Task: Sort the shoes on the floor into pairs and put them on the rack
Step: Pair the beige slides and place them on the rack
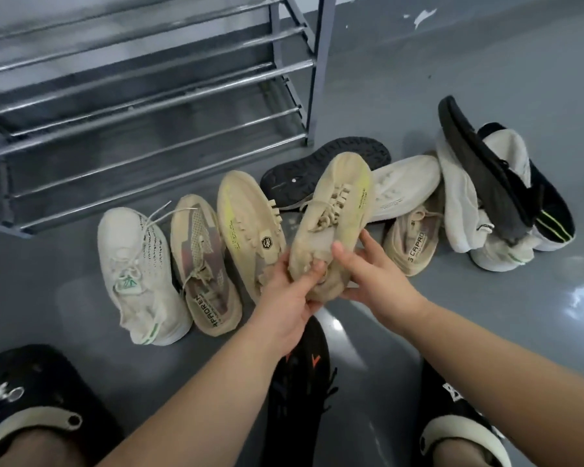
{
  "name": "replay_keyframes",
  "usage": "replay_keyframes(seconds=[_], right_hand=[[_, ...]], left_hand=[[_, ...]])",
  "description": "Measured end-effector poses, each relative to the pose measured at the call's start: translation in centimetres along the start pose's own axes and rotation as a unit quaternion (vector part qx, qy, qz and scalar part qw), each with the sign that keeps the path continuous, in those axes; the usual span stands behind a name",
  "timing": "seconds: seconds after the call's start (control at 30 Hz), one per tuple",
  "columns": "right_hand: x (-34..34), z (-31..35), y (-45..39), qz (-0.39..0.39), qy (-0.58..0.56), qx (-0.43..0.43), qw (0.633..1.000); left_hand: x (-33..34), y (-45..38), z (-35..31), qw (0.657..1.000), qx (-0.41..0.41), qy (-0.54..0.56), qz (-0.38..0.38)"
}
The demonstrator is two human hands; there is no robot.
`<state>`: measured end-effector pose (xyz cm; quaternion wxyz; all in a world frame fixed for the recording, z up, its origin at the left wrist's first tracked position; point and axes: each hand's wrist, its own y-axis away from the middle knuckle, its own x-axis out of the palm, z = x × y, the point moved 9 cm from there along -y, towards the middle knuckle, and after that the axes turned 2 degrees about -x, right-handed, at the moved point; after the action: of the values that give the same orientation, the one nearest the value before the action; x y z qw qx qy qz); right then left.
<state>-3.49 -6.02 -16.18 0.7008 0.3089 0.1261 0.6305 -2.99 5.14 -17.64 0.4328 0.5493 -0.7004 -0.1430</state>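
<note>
**Operator:** Two hands hold one shoe. The left hand (285, 284) has its fingers curled round the heel end of the tan knit sneaker (331, 217); the right hand (368, 264) pinches the collar from the other side, thumb on top, fingers underneath. Toe points away from the fingers, raised off the floor (486, 79).

**Checker:** Reason for the heel grip?

**Operator:** Judged: the knit upper is soft and sags, so two-sided support at the heel keeps the shoe steerable. Its likely mate, the matching tan sneaker (246, 220) with the same yellow streak, lies just left of the left fingers, touching that hand's knuckles.

**Checker:** Other stock near the fingers?

**Operator:** Further left of the fingers: a patterned tan shoe (203, 264), then a white mesh sneaker (135, 271). Beyond the fingertips: an upturned black sole (317, 170). Right of the right fingers: a second patterned shoe (408, 244), a pale upturned sole (405, 187), then a heap of white and black shoes (499, 197). Below the wrists lies a black sneaker (300, 382).

**Checker:** Clearance to the rack?

**Operator:** The rack (149, 106) stands beyond and left of the fingers, tiers of bars showing no shoes. Judged: lift clear of the floor row before swinging left; the rack's right upright is the edge to avoid, and laces may snag on the bars.
</note>
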Motion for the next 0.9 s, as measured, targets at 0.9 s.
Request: replay_keyframes(seconds=[0.9], right_hand=[[-2.1,-6.8,-3.7,-0.027,-0.040,0.129,0.990]], left_hand=[[-9.6,-0.4,5.6,0.937,-0.171,0.185,-0.242]])
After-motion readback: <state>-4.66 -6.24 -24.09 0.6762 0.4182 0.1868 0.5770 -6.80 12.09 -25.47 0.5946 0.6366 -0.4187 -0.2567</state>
